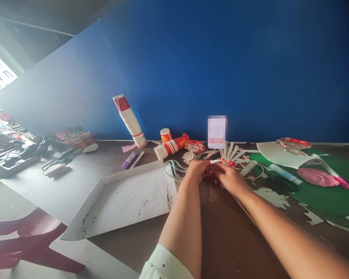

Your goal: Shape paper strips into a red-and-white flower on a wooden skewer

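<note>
Dark surface point(218, 232), blue partition point(221, 58) behind; left hand point(198, 169) and right hand point(229, 178) together, fingers curled, grip cannot be told; fringed paper piece point(229, 161) just beyond right hand, nearer one; strips fan toward back edge.

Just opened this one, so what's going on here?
A person has both hands, left hand and right hand, close together over a dark table. Something small may be in their grip, but the fingers hide it. A red-and-white paper piece cut into strips is just beyond the right hand. A shallow white box lies left of the left forearm; paper scraps lie to the right.
</note>
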`<act>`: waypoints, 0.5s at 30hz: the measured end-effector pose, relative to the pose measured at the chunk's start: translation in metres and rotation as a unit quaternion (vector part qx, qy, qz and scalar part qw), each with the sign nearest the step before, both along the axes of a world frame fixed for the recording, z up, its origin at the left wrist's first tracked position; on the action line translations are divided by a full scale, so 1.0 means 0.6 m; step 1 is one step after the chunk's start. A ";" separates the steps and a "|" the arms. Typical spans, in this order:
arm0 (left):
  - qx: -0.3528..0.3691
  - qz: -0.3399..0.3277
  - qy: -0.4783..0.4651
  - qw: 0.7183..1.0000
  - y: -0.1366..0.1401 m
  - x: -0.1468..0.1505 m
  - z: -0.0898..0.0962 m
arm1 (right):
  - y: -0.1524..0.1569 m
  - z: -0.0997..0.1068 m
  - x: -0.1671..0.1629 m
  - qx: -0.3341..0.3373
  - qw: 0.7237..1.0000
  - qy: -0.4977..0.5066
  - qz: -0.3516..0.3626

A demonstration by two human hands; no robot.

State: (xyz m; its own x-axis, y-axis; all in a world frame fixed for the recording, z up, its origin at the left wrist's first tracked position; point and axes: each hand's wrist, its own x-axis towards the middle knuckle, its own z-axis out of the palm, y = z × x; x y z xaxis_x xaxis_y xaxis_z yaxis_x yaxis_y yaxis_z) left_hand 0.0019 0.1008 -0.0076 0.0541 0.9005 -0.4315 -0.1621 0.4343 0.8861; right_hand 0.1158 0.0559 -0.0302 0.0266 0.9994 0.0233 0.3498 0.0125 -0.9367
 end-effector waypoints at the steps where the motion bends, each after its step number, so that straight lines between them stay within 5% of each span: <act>1: -0.003 0.001 -0.007 1.000 0.000 0.000 0.000 | 0.001 0.000 0.000 -0.007 1.000 0.013 -0.003; 15: -0.012 0.002 -0.005 1.000 -0.003 0.004 0.006 | 0.002 -0.001 0.001 -0.037 0.998 0.059 -0.012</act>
